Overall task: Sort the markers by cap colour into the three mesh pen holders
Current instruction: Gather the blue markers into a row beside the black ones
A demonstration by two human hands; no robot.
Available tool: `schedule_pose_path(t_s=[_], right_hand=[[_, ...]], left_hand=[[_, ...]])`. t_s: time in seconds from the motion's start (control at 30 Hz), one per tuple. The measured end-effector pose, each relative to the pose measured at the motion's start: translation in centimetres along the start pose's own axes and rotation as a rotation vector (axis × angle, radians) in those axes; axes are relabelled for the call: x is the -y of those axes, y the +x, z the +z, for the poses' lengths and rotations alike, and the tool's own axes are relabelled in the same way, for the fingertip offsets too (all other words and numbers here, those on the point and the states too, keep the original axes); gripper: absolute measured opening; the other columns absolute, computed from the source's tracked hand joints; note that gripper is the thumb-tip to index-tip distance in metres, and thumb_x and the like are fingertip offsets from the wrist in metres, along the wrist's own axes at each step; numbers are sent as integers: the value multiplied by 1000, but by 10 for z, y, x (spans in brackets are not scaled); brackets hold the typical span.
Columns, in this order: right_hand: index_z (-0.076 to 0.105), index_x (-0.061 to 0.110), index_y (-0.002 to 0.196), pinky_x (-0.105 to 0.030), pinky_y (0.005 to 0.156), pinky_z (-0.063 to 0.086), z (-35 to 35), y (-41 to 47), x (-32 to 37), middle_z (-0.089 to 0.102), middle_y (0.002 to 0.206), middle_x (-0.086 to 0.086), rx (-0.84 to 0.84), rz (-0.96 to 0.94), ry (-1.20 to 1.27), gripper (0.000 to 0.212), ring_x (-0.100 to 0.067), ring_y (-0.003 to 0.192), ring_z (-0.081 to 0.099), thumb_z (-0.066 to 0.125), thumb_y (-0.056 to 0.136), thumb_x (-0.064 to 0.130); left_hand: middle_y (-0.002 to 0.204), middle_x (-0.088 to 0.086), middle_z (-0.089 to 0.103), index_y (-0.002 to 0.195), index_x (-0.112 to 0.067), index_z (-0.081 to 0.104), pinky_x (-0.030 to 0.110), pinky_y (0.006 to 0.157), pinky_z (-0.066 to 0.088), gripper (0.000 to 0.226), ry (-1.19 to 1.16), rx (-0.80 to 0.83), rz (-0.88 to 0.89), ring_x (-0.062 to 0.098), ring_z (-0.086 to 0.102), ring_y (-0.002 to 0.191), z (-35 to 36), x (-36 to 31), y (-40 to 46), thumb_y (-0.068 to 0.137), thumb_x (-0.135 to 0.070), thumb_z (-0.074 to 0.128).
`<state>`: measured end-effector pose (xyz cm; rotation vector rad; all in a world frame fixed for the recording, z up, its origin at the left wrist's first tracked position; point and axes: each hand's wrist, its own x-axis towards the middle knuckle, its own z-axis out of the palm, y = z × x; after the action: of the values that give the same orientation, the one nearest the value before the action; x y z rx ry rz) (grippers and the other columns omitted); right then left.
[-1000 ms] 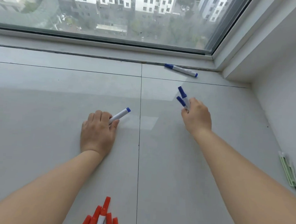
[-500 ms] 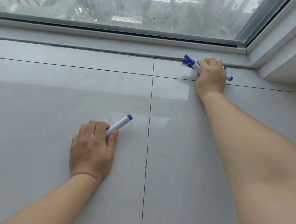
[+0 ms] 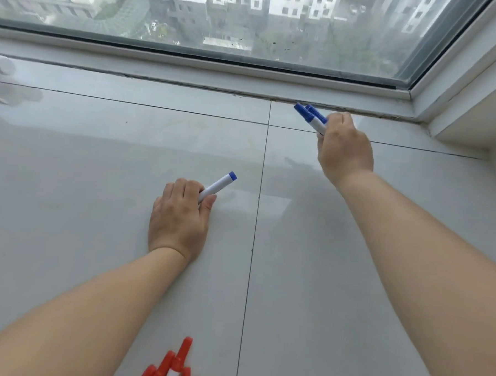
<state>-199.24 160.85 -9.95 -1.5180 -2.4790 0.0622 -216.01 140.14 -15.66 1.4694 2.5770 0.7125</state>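
Note:
My left hand (image 3: 179, 221) rests on the grey tiled floor and grips one white marker with a blue end (image 3: 219, 184), which points up and right. My right hand (image 3: 343, 148) is raised near the window sill and holds a bunch of blue-capped markers (image 3: 311, 116), their caps sticking out up and left of the fist. Several red-capped markers (image 3: 174, 365) lie in a bundle at the bottom edge. No mesh pen holder is in view.
The window frame and sill (image 3: 218, 71) run across the back, and a white wall corner (image 3: 475, 113) closes the right side. Tile seams cross the floor (image 3: 67, 207). A blurred white shape (image 3: 2, 80) sits at the far left edge.
My right hand reached to the marker by the sill, took it in with the other two, and has now drawn back slightly. My left hand stayed put.

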Motion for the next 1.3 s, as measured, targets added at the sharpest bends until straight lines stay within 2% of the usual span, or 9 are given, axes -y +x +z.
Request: schedule_pose_path(t_s=[0.13,0.23,0.43,0.6,0.73,0.9,1.0,1.1,1.3], right_hand=[[46,6,109,-34,60,34,-47,-62,38,53,84,-9,12,79,271,22,-31,70,48,44,93,20],[48,13,95,-30,55,32,-76,-112,51,48,69,1,-7,152,423,12,-23,61,44,49,89,23],[39,22,65,-27,46,31,-107,-211,78,42,63,4,225,362,738,29,-15,52,38,58,84,33],[42,24,70,-24,44,30,-110,-316,112,47,62,4,297,364,677,22,-12,50,41,54,87,29],[47,20,80,-27,47,33,-105,-395,129,51,65,3,349,445,647,13,-13,54,45,54,87,30],[46,22,80,-26,49,34,-99,-488,159,51,68,4,492,498,617,22,-13,58,46,57,87,41],[40,25,79,-21,47,29,-94,-526,176,50,69,10,544,520,553,27,-6,58,46,54,87,47],[41,27,88,-17,46,29,-85,-553,187,48,71,12,582,499,421,23,-3,59,45,53,88,47],[41,27,84,-18,46,29,-75,-576,201,46,73,11,555,541,293,23,-6,60,45,48,90,48]], left_hand=[[91,8,52,97,-6,50,32,65,29,26,-76,47,-32,24,41,77,-13,-10,-5,97,-30,39],[70,1,46,95,-9,45,31,53,26,31,-119,64,-10,29,45,63,-36,-19,-23,97,-36,31],[56,-3,42,89,-17,42,30,45,30,35,-144,201,155,28,46,52,-116,-35,-108,96,-45,22],[62,2,50,88,-17,45,37,54,38,35,-202,345,20,31,50,61,-175,-9,-188,97,-43,25],[62,-1,47,74,-23,40,33,52,35,30,-271,395,-130,21,44,57,-197,30,-248,97,-41,32],[77,1,62,81,-27,50,37,66,50,23,-337,581,-318,19,61,74,-204,64,-327,96,-40,38],[73,-1,59,76,-24,54,36,62,51,28,-346,610,-464,16,56,65,-203,71,-363,94,-41,42],[78,-4,52,75,-21,52,33,61,48,33,-25,612,-313,17,55,70,-200,83,-388,93,-45,39],[82,-3,52,89,-18,54,29,59,43,24,83,631,-283,16,55,73,-201,101,-402,93,-38,42]])
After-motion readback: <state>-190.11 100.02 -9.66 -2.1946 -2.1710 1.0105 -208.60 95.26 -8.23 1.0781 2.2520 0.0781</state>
